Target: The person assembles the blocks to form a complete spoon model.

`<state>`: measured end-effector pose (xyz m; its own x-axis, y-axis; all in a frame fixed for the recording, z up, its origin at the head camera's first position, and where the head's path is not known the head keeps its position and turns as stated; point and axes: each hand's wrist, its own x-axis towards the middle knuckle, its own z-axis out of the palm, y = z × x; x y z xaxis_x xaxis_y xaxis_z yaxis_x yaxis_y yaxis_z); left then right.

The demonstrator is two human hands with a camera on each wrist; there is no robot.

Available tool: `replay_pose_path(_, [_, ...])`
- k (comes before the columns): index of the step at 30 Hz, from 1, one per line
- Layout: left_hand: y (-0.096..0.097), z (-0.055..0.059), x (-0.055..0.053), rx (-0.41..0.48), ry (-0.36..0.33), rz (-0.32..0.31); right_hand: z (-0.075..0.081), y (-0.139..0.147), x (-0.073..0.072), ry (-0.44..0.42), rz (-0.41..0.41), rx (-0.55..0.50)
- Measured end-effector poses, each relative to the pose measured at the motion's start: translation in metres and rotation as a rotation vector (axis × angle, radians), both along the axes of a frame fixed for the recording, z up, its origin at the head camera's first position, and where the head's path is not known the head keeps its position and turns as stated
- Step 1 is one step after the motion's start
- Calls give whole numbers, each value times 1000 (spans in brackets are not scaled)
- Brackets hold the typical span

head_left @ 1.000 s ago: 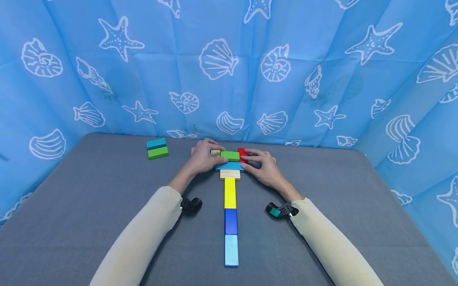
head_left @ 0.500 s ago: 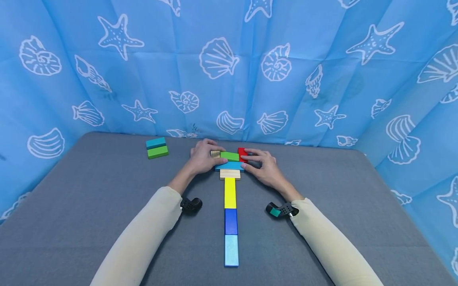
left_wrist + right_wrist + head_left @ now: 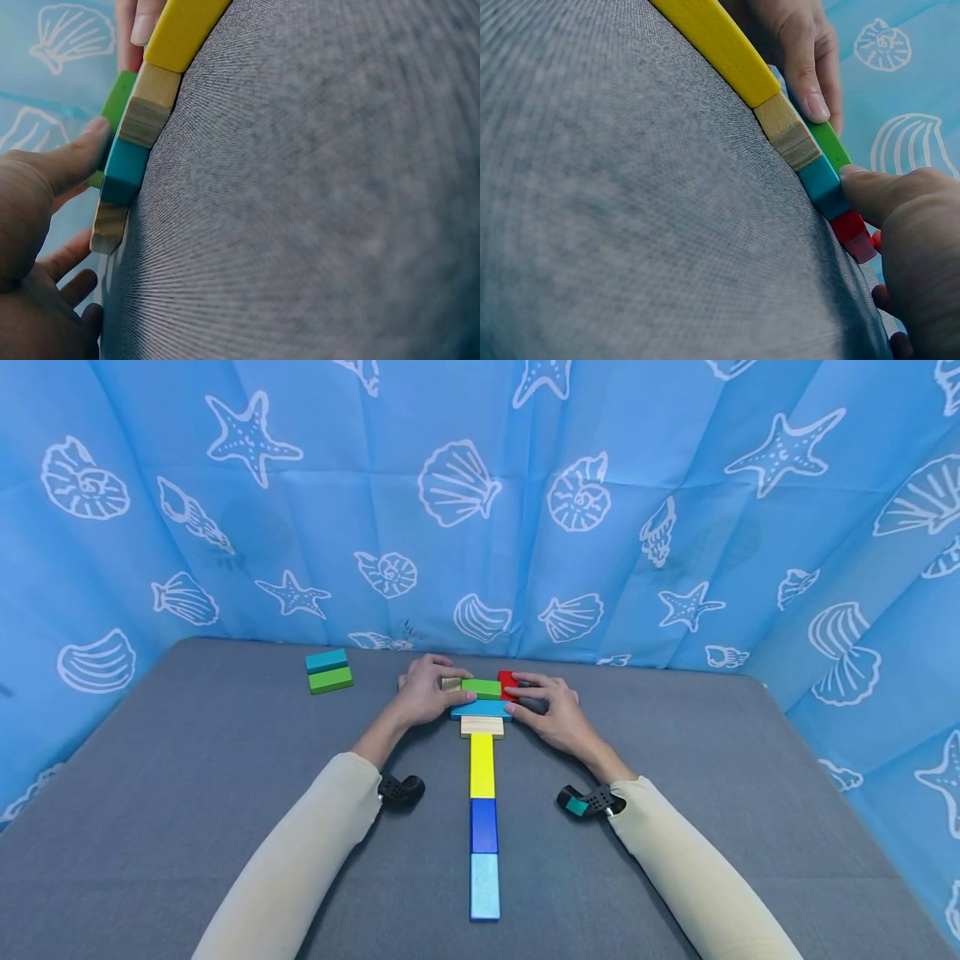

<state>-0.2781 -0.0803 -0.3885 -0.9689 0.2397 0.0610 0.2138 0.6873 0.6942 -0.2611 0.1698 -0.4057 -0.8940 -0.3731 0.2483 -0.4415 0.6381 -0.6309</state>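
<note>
In the head view my left hand (image 3: 427, 691) pinches the left end of a green block (image 3: 482, 688), thumb on its near side and index finger at its far side. A plain wooden block (image 3: 452, 683) shows beneath that hand. My right hand (image 3: 553, 710) has its fingers on a red block (image 3: 507, 683) at the green block's right. Its thumb lies at the right end of a light blue block (image 3: 482, 710). In the left wrist view the green block (image 3: 117, 101) sits higher than the teal-looking blue block (image 3: 126, 171), with the left thumb against it.
Toward me run a wooden block (image 3: 482, 726), a yellow block (image 3: 482, 766), a dark blue block (image 3: 484, 827) and a pale blue block (image 3: 484, 887) in a line. Farther left lie a teal block (image 3: 326, 660) and another green block (image 3: 330, 681). A curtain (image 3: 480, 568) hangs behind the grey table (image 3: 225, 760).
The green block's far edge, tilted half a second ago, now looks level between the hands. Both hands stay in nearly the same place.
</note>
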Motion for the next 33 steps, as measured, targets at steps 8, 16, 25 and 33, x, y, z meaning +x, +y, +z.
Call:
replay_pose_path(8, [2,-1,0,-29,-28,18,-1,0,0,6,3,-4])
replay_pose_path(16, [1,1,-1,-47,-54,6,-2,0,-1,15,7,-12])
replay_pose_path(25, [3,1,-2,-79,-50,9,0,0,-1,6,2,-6])
replay_pose_path(33, [3,-1,-3,-91,-47,-3,-1,0,-1,11,0,-5])
